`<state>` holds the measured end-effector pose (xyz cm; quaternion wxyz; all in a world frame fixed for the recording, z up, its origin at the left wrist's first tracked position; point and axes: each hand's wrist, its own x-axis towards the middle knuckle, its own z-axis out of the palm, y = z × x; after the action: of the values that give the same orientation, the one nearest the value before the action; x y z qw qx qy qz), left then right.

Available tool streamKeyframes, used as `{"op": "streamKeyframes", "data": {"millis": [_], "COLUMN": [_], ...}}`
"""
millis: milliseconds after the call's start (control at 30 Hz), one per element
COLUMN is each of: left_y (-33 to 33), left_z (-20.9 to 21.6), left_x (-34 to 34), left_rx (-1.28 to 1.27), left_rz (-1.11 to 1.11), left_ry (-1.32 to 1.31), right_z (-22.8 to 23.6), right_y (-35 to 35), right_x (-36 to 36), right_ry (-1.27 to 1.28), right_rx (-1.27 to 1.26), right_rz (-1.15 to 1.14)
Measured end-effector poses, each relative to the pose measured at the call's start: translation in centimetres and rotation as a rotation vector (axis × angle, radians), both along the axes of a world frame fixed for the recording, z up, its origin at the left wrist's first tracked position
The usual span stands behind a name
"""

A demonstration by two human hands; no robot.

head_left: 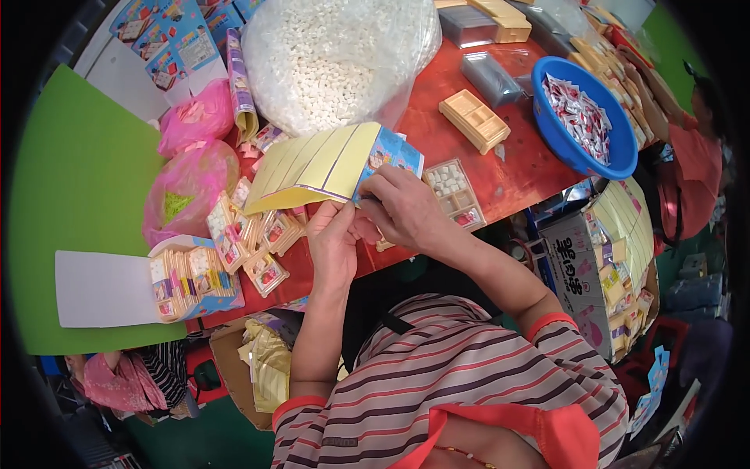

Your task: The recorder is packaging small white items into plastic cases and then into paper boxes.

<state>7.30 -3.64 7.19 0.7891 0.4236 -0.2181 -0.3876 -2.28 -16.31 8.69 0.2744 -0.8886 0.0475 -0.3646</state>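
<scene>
Over the near edge of the red table I hold up a yellow label sheet (312,160) ruled with dark lines. A blue printed part (391,156) is at its right end. My left hand (332,238) is closed, thumb and fingers pinching the sheet's lower edge. My right hand (406,207) is closed with curled fingers at the bottom of the blue part; its fingertips are partly hidden. Just right of that hand lies a clear-lidded compartment box (453,191) with white pieces inside. Several similar filled boxes (266,271) are heaped left of my left hand.
Behind the sheet stands a big clear bag of white pieces (328,78). A blue basin of sachets (582,117) and an empty beige tray (473,119) are to the right. Pink bags (191,184) and an opened carton of boxes (195,277) sit left. A co-worker (687,172) is at far right.
</scene>
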Motion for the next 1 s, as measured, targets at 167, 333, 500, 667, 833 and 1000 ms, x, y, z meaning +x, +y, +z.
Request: {"op": "streamKeyframes", "data": {"millis": [167, 333, 500, 667, 833, 1000], "left_y": [-0.5, -0.7, -1.2, -1.6, -1.9, -1.9], "left_z": [-0.2, -0.6, -0.4, -0.5, -0.7, -1.2], "left_x": [-0.4, -0.6, -0.7, -0.9, -0.8, -0.5], "left_rx": [0.075, 0.132, 0.200, 0.233, 0.215, 0.228], "left_rz": [-0.015, 0.009, 0.012, 0.020, -0.028, -0.046], "left_ry": [-0.074, -0.215, -0.342, -0.457, -0.341, -0.328], "right_z": [-0.2, -0.2, 0.3, -0.4, -2.1, -2.1], "right_y": [-0.6, -1.0, -1.1, -1.5, -2.6, -2.9], "right_x": [-0.5, -0.8, -1.2, -1.4, -0.8, -1.2], "right_ry": [-0.015, 0.003, 0.098, 0.192, 0.115, 0.098], "right_rx": [-0.006, 0.051, -0.016, 0.058, 0.341, 0.484], "right_rz": [0.006, 0.044, 0.003, -0.017, 0.012, 0.102]}}
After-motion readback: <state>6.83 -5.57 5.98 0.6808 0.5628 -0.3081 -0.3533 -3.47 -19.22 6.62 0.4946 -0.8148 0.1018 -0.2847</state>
